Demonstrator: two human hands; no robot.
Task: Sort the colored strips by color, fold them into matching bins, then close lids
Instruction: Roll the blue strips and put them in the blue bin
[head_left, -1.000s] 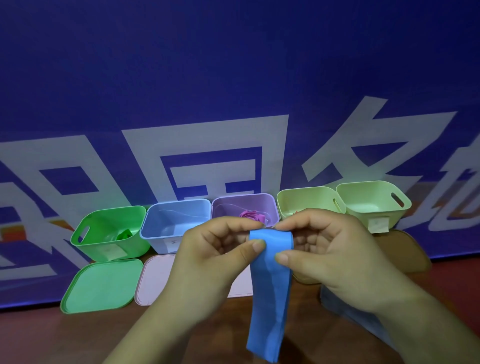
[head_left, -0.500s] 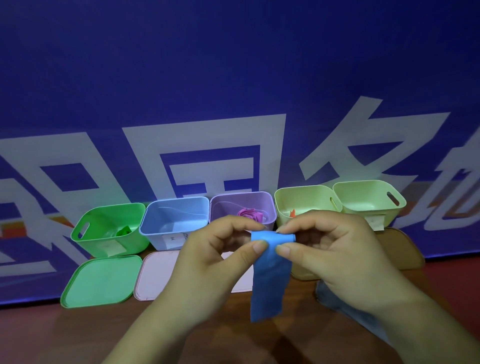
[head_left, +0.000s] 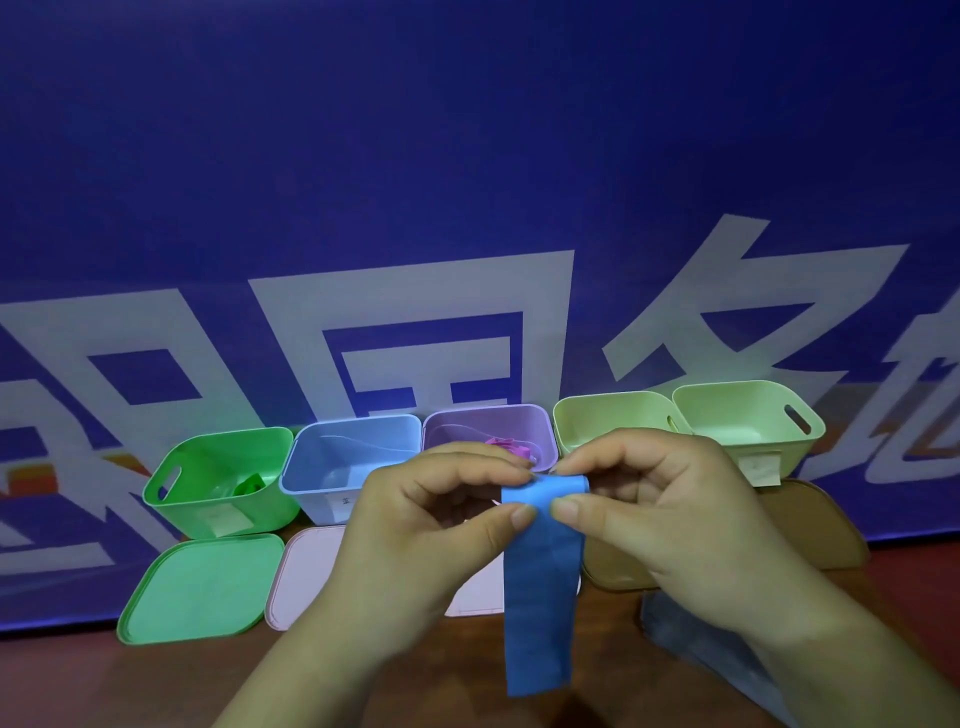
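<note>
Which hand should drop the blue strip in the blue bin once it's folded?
Left, probably. Both the left hand and right hand pinch the top of the blue strip, but the light blue bin sits open just behind the left hand; the right would have to cross over it.

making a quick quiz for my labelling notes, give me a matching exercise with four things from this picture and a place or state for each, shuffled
Things
1. blue strip
2. purple bin
3. green lid
4. green bin

Places or states
A. holds a pink strip
B. leftmost in the row, open, green piece inside
C. pinched at its top by left hand and right hand, hanging down
D. lies flat on the table in front of its bin

Pairs: 1-C; 2-A; 3-D; 4-B
</note>
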